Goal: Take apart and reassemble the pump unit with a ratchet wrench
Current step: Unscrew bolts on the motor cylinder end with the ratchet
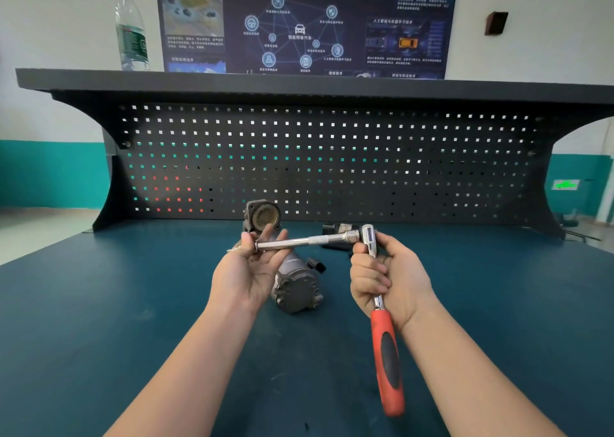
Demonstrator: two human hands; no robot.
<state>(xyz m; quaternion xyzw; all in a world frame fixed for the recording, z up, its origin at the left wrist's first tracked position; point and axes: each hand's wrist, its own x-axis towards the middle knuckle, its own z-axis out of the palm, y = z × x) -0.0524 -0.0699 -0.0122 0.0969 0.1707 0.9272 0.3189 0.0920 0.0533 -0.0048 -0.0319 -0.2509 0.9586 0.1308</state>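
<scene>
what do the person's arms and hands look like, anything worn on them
Both forearms are bare as far as the view shows, with no sleeves in sight. The left hand and right hand wear no gloves, and no watch, ring or wristband shows on either.

Glossy chrome ratchet wrench [373, 260], matt red-black grip; dull grey metal pump unit [295, 287]

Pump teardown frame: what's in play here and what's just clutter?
In play:
- ratchet wrench, gripped by the right hand
- extension bar on the ratchet head, held by the left hand
- pump unit lying on the bench
- small dark part behind the bar, identity unclear

Lying about:
- water bottle on the top shelf
- pegboard, wall poster
</scene>
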